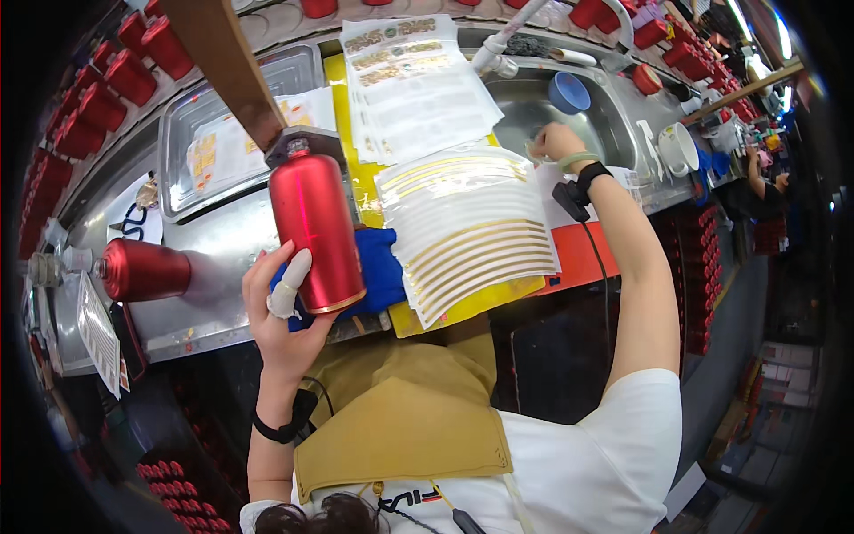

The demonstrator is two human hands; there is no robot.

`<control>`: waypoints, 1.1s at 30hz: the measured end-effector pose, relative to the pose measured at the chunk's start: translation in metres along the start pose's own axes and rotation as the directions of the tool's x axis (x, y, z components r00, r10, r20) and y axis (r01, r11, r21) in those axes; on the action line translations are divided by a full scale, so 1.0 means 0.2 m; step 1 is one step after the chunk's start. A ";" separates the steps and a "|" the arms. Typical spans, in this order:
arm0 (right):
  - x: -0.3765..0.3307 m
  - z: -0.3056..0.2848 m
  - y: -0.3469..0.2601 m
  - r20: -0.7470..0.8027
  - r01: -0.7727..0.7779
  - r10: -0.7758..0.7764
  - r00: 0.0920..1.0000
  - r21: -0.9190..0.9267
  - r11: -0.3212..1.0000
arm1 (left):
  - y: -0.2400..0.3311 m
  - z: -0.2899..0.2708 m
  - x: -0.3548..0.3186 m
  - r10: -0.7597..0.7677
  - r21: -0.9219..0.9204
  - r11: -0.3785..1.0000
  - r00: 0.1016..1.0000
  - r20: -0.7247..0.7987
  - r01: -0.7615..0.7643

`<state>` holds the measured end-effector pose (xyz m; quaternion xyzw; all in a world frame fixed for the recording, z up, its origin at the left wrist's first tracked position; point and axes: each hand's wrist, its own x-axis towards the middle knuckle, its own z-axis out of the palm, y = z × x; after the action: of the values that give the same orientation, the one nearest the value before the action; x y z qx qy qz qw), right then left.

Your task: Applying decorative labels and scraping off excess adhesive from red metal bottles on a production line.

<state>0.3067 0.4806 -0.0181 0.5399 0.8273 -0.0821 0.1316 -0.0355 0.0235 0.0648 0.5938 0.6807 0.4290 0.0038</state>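
I have my left hand (283,307) gripping a red bottle (316,233) upright over a blue cloth (381,267) at the counter's (213,240) front edge; it looks bare, so I judge the gold strips are not yet applied. My right hand (556,142) reaches into the sink (614,133), curled around something I cannot make out. A sheet of gold strips (471,227) lies beside the bottle, another red bottle (142,270) lies at the left end, and a wooden beam (227,67) crosses overhead.
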 end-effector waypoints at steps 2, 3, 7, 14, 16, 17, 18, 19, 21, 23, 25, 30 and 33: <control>0.03 0.01 0.00 -0.057 -0.019 0.016 0.998 -0.054 0.998 | 0.01 0.00 0.01 -0.062 -0.085 0.995 0.998 0.001 0.061; 0.03 0.00 -0.02 -0.113 -0.049 0.037 0.993 -0.105 0.993 | 0.01 0.01 0.04 -0.073 -0.067 0.995 0.997 0.005 0.073; -0.24 -0.38 -0.46 -0.290 0.264 -0.207 0.934 0.172 0.949 | -0.01 0.03 0.06 -0.247 -0.221 0.939 0.963 0.106 0.265; -0.90 -0.68 -1.25 -0.455 0.747 -0.592 0.665 0.391 0.539 | -0.06 0.02 0.03 -0.186 -0.206 0.956 0.974 0.131 0.211; -1.01 -0.72 -1.37 -0.330 0.699 -0.648 0.686 0.545 0.462 | -0.05 0.00 0.03 -0.242 -0.294 0.910 0.950 0.200 0.293; -1.02 -0.70 -1.42 -0.299 0.684 -0.677 0.673 0.600 0.415 | -0.04 -0.02 0.04 -0.245 -0.292 0.910 0.949 0.200 0.296; -1.00 -0.66 -1.46 -0.294 0.712 -0.701 0.649 0.558 0.426 | -0.04 -0.03 0.06 -0.225 -0.331 0.896 0.946 0.232 0.295; -0.98 -0.63 -1.48 -0.286 0.739 -0.726 0.626 0.515 0.434 | -0.04 -0.05 0.08 -0.204 -0.370 0.881 0.943 0.263 0.294; -0.98 -0.60 -1.53 -0.295 0.731 -0.704 0.646 0.504 0.460 | -0.06 -0.05 0.10 -0.175 -0.388 0.880 0.946 0.272 0.274; -0.97 -0.57 -1.55 -0.303 0.725 -0.686 0.662 0.491 0.483 | -0.09 0.00 0.10 -0.358 -0.495 0.773 0.917 0.175 0.397; -0.96 -0.53 -1.56 -0.419 0.768 -0.646 0.638 0.407 0.494 | -0.05 0.00 0.17 -0.418 -0.422 0.786 0.892 0.174 0.451; -0.92 -0.49 -1.56 -0.507 0.696 -0.476 0.718 0.517 0.499 | -0.02 0.03 0.24 -0.453 -0.746 0.424 0.834 0.317 0.514; -0.86 -0.41 -1.54 -0.433 0.557 -0.351 0.830 0.682 0.475 | -0.01 0.03 0.26 -0.464 -0.756 0.381 0.817 0.341 0.532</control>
<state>0.0809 0.2290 0.1106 0.3059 0.8272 -0.4035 -0.2435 -0.0497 0.0686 0.0855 0.3025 0.5423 0.6524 0.4345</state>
